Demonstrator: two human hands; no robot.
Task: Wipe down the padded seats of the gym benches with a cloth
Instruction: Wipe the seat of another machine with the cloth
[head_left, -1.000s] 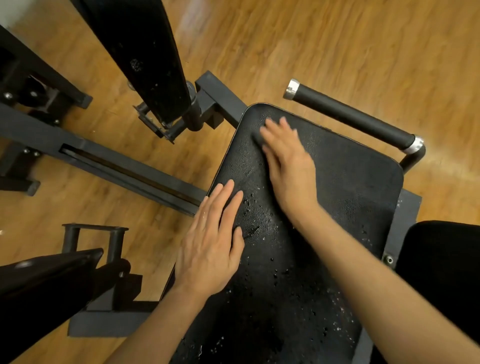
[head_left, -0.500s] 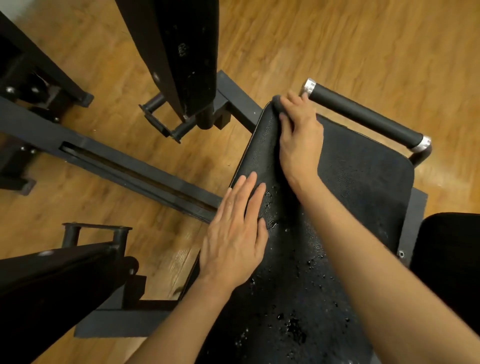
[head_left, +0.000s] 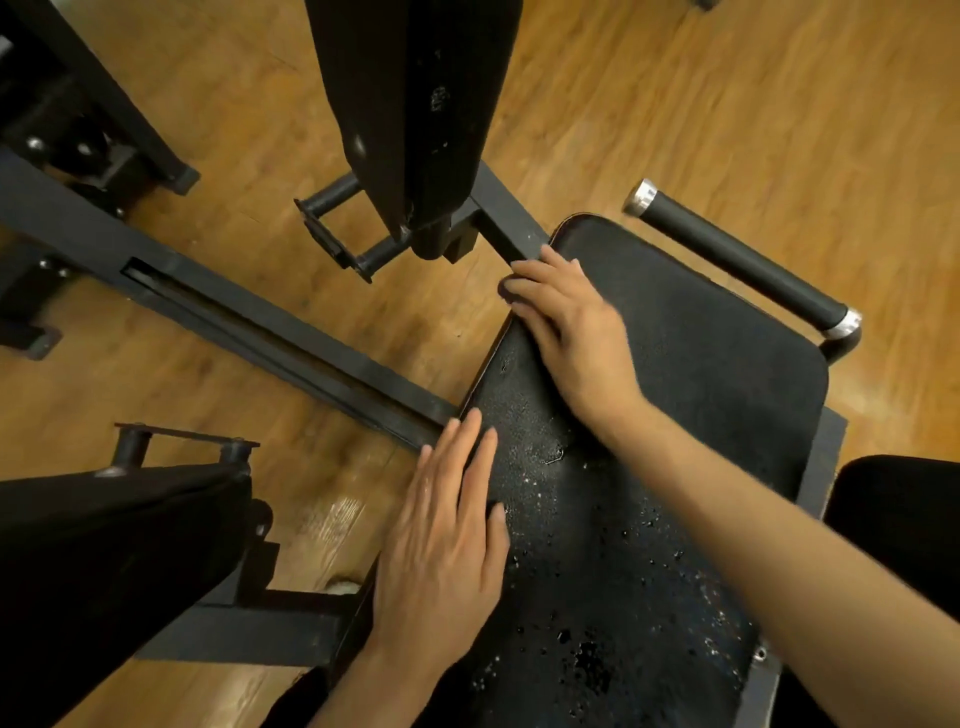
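A warm wooden floor (head_left: 727, 104) spreads under dark gym machinery; a black steel frame rail (head_left: 270, 332) runs slantwise across it toward the padded seat (head_left: 701, 374), whose black textured cover is speckled with wet drops along its near half. The left hand (head_left: 441, 561) lies flat on the seat's left edge, fingers straight and together, holding nothing. The right hand (head_left: 571, 322) reaches across to the far left edge of the seat, palm down, fingers bent over a small dark fold there; it looks like the cloth (head_left: 511, 288), black against black, though I cannot tell for sure. A foam-gripped handle (head_left: 737, 254) with silver end caps stands beyond the seat's far right corner; a second black pad (head_left: 410, 104) hangs overhead, another (head_left: 104, 545) sits low at the left.
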